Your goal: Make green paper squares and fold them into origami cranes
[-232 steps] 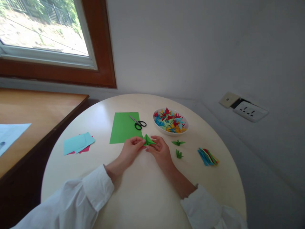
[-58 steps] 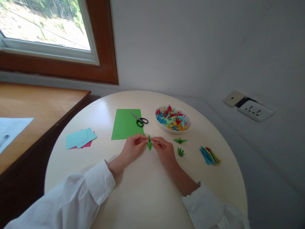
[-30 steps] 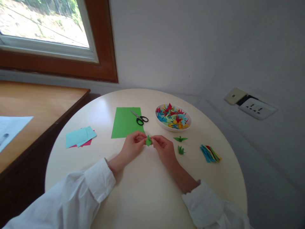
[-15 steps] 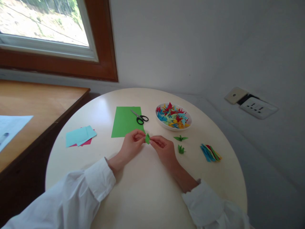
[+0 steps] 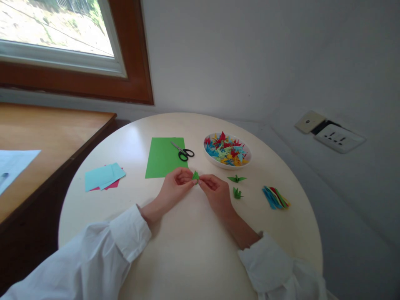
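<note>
A small folded piece of green paper (image 5: pixel 195 175) is pinched between my two hands above the middle of the round table. My left hand (image 5: pixel 178 183) grips its left side with thumb and fingers. From the right, the fingertips of my right hand (image 5: pixel 216 192) close on its edge; the exact folds there are too small to make out. Two green paper cranes, the farther crane (image 5: pixel 236 179) with wings spread and the nearer crane (image 5: pixel 237 193), lie just right of my right hand. Beyond my left hand lies a green paper sheet (image 5: pixel 162 156).
Black-handled scissors (image 5: pixel 185 154) rest partly on the green sheet. A white bowl (image 5: pixel 228 167) of many-coloured paper cranes stands at the back right. Coloured paper strips (image 5: pixel 276 198) lie at the right, light blue paper pieces (image 5: pixel 101 176) over pink ones at the left.
The folded green paper has turned in my fingers and now shows a pointed top. My left fingertips have shifted slightly right along with it; other things stay in place.
</note>
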